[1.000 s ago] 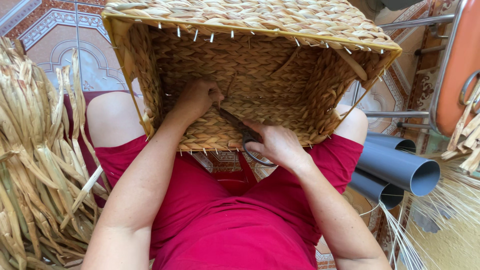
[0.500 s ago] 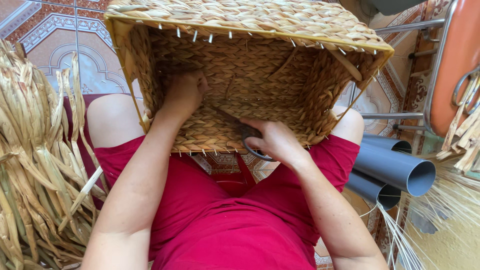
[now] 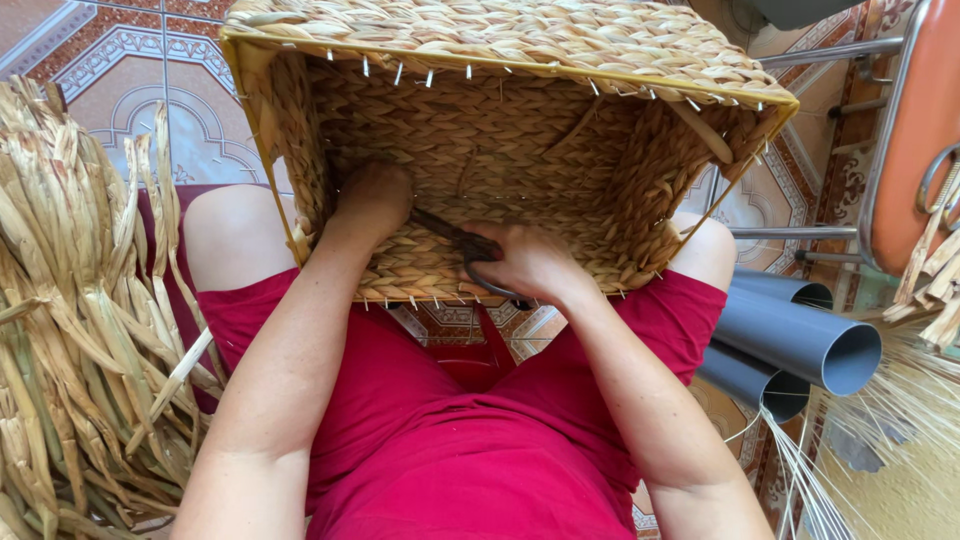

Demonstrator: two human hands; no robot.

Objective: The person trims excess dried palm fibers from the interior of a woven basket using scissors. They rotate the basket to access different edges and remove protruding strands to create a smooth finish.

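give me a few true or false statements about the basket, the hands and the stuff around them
1. Both hands are inside the woven basket. True.
2. The right hand holds a hammer. False: it holds scissors.
3. The left hand rests against the basket's inner weave. True.
4. The grey pipes lie to the person's left. False: they lie to the right.
5. Dried straw bundles lie at the person's left. True.

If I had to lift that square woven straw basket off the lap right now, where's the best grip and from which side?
Probably the two side walls of the square woven straw basket, just behind its wire-framed rim, gripped from left and right. It lies tipped with the mouth towards the person; the left hand and the right hand with dark scissors fill the inside.
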